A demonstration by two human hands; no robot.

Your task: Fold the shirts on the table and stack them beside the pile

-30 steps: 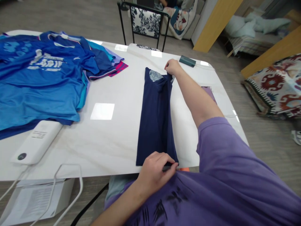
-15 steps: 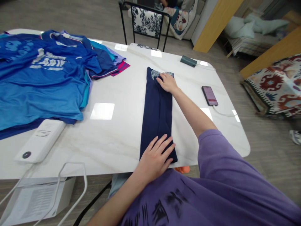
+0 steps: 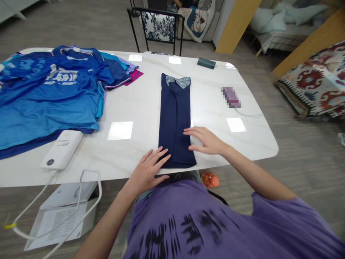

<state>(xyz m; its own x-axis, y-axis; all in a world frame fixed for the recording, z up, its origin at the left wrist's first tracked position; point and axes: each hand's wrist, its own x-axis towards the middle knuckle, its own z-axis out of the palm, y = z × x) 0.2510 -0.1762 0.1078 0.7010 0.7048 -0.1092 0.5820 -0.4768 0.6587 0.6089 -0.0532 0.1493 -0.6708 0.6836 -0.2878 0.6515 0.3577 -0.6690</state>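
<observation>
A navy shirt (image 3: 174,115) with a pale patterned collar lies folded into a long narrow strip on the white table (image 3: 140,108), collar at the far end. My left hand (image 3: 147,169) rests flat and open at the strip's near left corner, fingers spread on the cloth and table. At the strip's near right edge my right hand (image 3: 206,141) is open too, with fingers stretched out over the cloth. Neither hand grips anything.
A pile of blue shirts (image 3: 51,90) covers the table's left side. A white device (image 3: 62,149) with cables lies near the front left edge. A phone (image 3: 230,97) on a cable and a dark case (image 3: 206,63) lie at right. A black chair (image 3: 157,28) stands beyond the table.
My right hand came back from the collar end to the near right edge of the strip. My left hand slid from the bottom right of the strip to its left corner.
</observation>
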